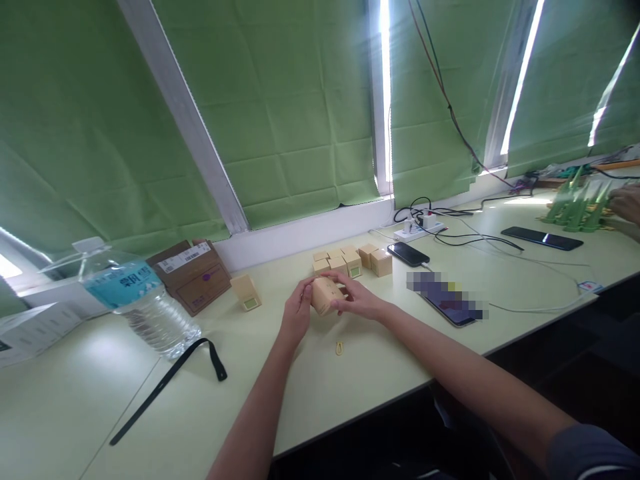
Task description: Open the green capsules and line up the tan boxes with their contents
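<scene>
A small tan cardboard box (326, 297) is held between both hands above the table. My left hand (299, 308) grips its left side, and my right hand (356, 297) has its fingers along the top and right side. Just below on the table lies a small yellow loop-shaped piece (340, 348), touched by neither hand. Behind the hands stands a cluster of similar small boxes (337, 265), with two more boxes (381, 262) to their right. Another box (246, 293) with a green label stands apart on the left.
On the left are a large water bottle (140, 300), a black strap (165, 380), a brown carton (195, 277) and a white box (37, 332). Phones (409, 254), a power strip (420, 229) and cables lie to the right. Another person's hand (626, 203) is near green spiky objects (575, 207).
</scene>
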Tool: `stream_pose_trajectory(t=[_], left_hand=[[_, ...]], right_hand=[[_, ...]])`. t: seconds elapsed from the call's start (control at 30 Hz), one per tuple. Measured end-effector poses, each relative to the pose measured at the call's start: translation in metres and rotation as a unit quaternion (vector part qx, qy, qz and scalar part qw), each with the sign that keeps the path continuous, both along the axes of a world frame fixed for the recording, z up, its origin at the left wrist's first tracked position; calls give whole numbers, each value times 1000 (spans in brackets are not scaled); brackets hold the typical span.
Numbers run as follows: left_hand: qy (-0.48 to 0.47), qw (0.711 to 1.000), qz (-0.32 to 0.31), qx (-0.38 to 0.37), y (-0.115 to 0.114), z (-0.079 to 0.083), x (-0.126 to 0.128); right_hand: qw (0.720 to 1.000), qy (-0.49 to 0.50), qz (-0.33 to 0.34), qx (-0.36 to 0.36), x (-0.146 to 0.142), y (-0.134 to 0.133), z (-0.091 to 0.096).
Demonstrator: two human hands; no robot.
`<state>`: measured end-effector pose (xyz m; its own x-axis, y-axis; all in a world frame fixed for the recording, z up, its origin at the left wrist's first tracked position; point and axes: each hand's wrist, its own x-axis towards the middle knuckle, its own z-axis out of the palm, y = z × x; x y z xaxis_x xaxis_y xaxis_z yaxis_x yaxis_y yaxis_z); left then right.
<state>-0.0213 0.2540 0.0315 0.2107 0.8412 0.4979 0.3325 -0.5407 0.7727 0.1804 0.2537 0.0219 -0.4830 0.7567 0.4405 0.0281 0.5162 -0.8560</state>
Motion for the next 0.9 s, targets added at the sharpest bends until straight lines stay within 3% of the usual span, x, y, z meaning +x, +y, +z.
stream_pose_trajectory(t=[0.17,0.33,0.47,0.7,0.9], left_hand=[[-86,991,-2,-97,3,-3,0],[-66,993,-8,-92,0,-2,2],[-41,997,1,-62,-1,0,3],[-75,996,-36,-44,-8,4,2],[76,997,-3,-2,-11,3,3]], right_hand=[[978,-47,-129,158,-8,0,-3],[955,-73,-137,252,-13,5,-5],[962,-74,-130,231,-11,4,-4],[986,-142,-74,50,-5,-1,0],[973,-195,-115,43,-2,2,-3]])
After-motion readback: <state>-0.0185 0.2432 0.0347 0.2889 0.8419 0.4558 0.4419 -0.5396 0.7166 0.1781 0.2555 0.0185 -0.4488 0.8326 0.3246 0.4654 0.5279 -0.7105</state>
